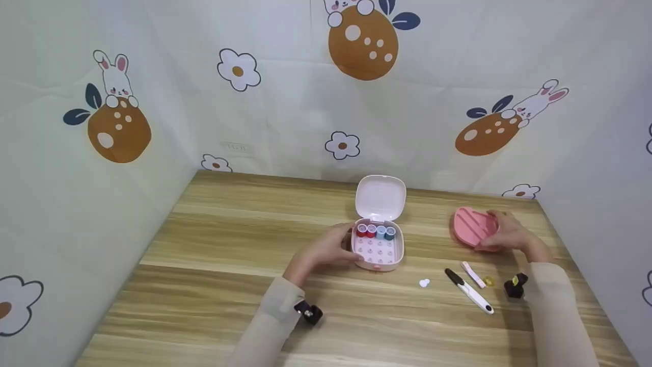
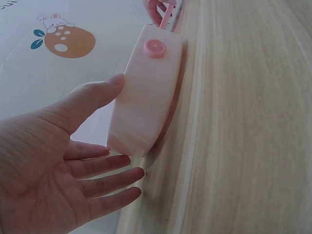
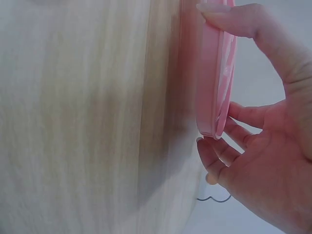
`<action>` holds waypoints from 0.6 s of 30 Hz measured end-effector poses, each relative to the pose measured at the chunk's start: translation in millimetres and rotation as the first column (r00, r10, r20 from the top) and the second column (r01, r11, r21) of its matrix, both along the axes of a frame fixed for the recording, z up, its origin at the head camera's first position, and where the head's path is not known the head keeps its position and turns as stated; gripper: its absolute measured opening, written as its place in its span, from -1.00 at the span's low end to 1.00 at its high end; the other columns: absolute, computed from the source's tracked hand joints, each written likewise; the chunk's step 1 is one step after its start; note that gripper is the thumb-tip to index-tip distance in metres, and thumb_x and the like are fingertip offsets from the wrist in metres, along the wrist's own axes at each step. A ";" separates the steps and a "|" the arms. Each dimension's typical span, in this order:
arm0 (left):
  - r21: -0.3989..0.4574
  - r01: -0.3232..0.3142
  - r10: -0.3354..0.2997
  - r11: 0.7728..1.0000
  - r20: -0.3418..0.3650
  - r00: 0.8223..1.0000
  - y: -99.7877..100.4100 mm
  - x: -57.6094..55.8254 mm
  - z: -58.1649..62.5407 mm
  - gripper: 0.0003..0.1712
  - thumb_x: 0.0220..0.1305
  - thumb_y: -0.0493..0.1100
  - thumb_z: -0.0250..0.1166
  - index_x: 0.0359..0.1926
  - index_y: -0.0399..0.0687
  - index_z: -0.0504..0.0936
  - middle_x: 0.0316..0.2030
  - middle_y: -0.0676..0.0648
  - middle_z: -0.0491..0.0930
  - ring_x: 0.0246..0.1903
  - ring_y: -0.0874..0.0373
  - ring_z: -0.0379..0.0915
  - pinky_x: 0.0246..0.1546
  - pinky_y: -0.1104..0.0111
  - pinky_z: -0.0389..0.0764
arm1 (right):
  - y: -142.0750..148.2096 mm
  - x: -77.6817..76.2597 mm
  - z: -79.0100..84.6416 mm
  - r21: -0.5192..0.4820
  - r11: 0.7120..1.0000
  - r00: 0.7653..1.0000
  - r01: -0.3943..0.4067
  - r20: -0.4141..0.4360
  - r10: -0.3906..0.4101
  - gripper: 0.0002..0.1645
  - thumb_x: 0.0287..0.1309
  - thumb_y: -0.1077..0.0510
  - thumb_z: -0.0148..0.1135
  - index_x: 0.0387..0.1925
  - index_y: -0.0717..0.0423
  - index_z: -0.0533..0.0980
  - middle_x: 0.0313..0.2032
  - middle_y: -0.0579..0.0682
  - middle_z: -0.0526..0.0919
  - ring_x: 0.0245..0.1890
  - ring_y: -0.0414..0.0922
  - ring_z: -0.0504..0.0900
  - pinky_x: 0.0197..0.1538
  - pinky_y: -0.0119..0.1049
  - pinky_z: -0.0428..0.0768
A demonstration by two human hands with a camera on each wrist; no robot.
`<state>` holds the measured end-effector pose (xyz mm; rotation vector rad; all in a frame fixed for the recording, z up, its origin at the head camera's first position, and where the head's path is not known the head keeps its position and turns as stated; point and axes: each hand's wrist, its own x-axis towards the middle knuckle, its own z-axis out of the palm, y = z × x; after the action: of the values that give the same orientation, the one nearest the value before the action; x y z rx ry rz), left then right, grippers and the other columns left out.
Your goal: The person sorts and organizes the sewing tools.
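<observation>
Pale sleeves point(image 1: 558, 316) extend over the wooden table point(image 1: 229, 265) from the bottom edge, with a small black camera point(image 1: 308, 312) at each wrist. The left hand point(image 1: 328, 247) is spread loosely at the left side of a pale pink box point(image 2: 144, 102); its thumb touches the box near the front corner, while the other fingers, parted and nearly straight, lie around the left side without closing on it. This box sits flat at the middle of the table, toward the back, its white lid point(image 1: 381, 198) raised behind it and a round pink button point(image 2: 156, 48) on its front. Inside, four small cylinders point(image 1: 372, 233) fill the rear row: two red, one light blue and one dark teal, with rows of little pegs in front of them. Well to the right, the right hand point(image 1: 512, 237) grips a pink case point(image 1: 469, 230) by its edge, thumb on the near side and bent fingers on the far side, the span as wide as the case; whether the case touches the table I cannot tell. Nearer than the case lie a black-and-white cutter point(image 1: 469, 291), a slim pink stick point(image 1: 473, 275), a small yellowish piece point(image 1: 489, 281) and, farther left, a white scrap point(image 1: 424, 283).
</observation>
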<state>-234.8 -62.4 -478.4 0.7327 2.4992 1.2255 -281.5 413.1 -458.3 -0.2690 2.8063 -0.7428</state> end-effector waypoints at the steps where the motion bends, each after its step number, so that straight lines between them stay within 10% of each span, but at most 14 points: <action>1: 0.003 0.004 -0.004 1.000 -0.001 1.000 -0.2 -0.1 0.1 -0.04 0.20 -0.18 0.57 0.56 -0.17 0.33 0.41 -0.21 0.50 0.41 -0.12 0.42 0.52 0.07 0.37 | -0.9 0.4 0.3 0.003 1.000 1.000 -0.001 -0.003 0.001 0.45 -0.15 -0.07 0.69 0.46 0.67 0.03 0.28 0.70 0.23 0.25 0.52 0.33 0.36 0.49 0.37; 18: 0.011 -0.003 0.003 1.000 0.018 1.000 -0.2 -0.1 0.4 -0.03 0.19 -0.20 0.58 0.55 -0.18 0.33 0.40 -0.23 0.51 0.40 -0.12 0.43 0.52 0.08 0.38 | -11.6 12.8 -2.7 0.002 1.000 0.999 0.020 -0.051 -0.020 0.47 -0.19 -0.09 0.71 0.49 0.60 0.07 0.27 0.66 0.19 0.23 0.49 0.31 0.31 0.49 0.41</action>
<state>-235.0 -62.6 -478.0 0.7171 2.4816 1.2430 -268.7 401.5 -461.0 -0.2635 2.8614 -0.7475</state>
